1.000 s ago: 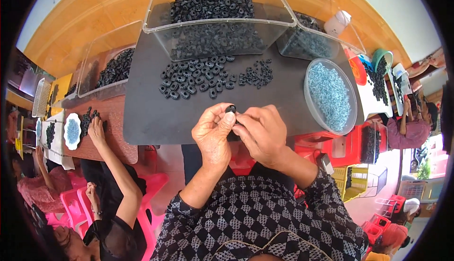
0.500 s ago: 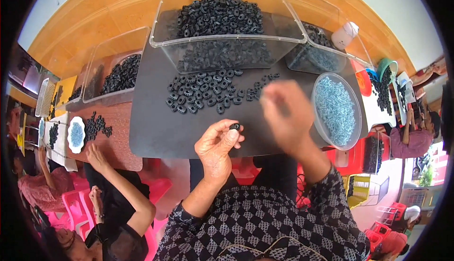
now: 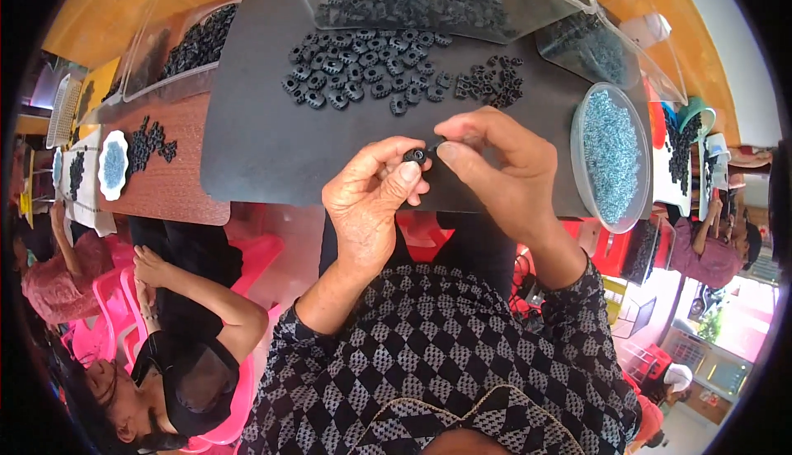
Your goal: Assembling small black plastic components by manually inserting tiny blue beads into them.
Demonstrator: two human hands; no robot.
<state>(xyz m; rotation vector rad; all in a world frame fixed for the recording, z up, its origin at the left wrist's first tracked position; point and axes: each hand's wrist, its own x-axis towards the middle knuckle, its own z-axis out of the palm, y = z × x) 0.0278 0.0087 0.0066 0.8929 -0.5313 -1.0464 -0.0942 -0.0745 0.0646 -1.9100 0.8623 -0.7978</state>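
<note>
At centre frame, the left hand pinches a black part hole-up, seemingly keeping it exposed to the right hand, which pinches a small dark piece, with loose parts within reach at upper centre.

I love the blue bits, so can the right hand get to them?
Probably yes: the right hand is near the tub of blue bits, nothing seems to stand between, and no lid shows. It seems to be pinching a small black piece, though.
</note>
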